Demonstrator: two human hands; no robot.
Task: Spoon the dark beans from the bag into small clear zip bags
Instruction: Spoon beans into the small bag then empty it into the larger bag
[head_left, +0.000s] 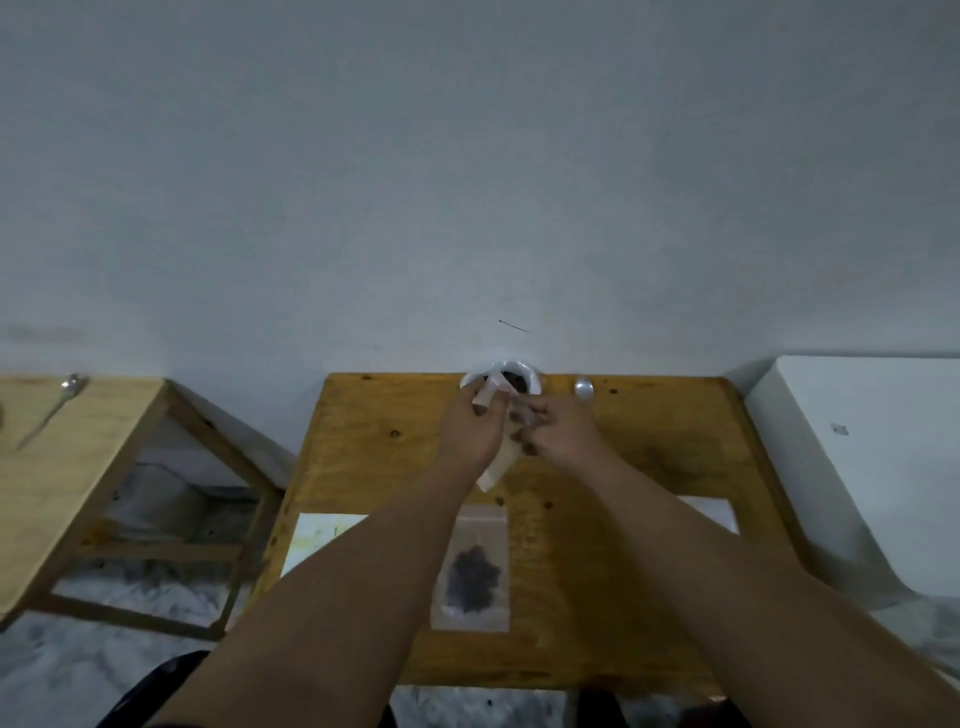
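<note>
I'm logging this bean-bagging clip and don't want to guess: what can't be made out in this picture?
Head view only:
- Small clear bag between the hands: the left hand and right hand cover most of it, so whether it is open and how full can't be told.
- Spoon: only its bowl shows; the right hand hides the rest.
- White bag of beans: small, far and blurred, so its fill level is unclear.
- Papers: the forearms cover them.
</note>
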